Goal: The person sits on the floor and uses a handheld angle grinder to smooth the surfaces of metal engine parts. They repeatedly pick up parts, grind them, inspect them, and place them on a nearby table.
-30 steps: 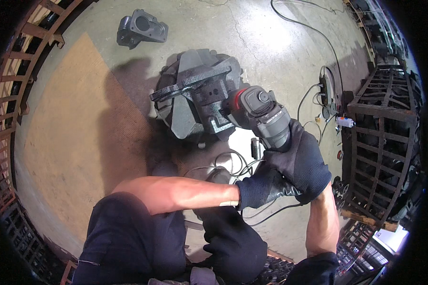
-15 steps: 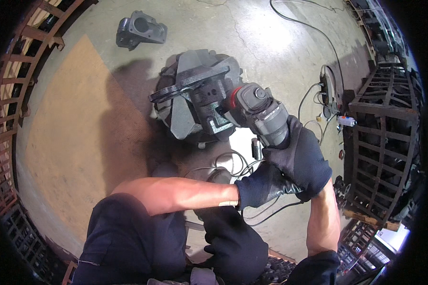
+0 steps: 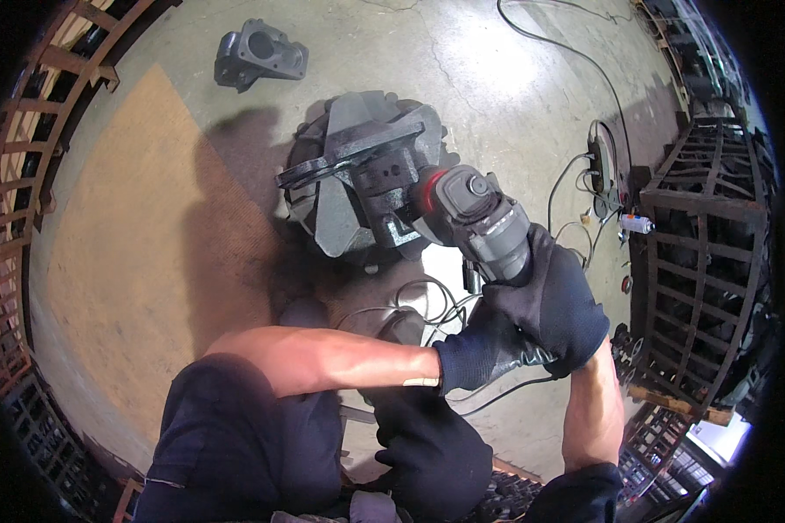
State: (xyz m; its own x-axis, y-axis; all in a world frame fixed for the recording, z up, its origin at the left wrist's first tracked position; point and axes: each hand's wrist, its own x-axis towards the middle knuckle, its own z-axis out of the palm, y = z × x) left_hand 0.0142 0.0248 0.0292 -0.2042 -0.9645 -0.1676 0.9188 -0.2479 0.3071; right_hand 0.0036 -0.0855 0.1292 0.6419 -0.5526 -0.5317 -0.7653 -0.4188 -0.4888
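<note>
Both my hands wear dark gloves and are closed around a grey angle grinder [image 3: 497,235]. My right hand [image 3: 556,301] wraps the body just behind the gear head. Lower down and to the left, my left hand [image 3: 487,349] grips toward the rear of the tool, its fingers partly hidden by the right hand. The grinder's red-edged disc side faces a large dark metal casting [image 3: 340,213] on the floor; the head hides whether they touch. This casting has a bracket-like upper part and broad flat lobes below.
A smaller grey casting with a round bore [image 3: 262,54] lies at the far left. A tan sheet [image 3: 139,235] covers the left floor. Cables [image 3: 427,305] coil beneath my hands. To the right are a power strip [image 3: 597,166], a spray can [image 3: 637,224] and a metal cage [image 3: 706,261].
The grinder's head has shifted slightly right and down, with both hands still closed on the tool. The large casting stays in nearly the same place.
</note>
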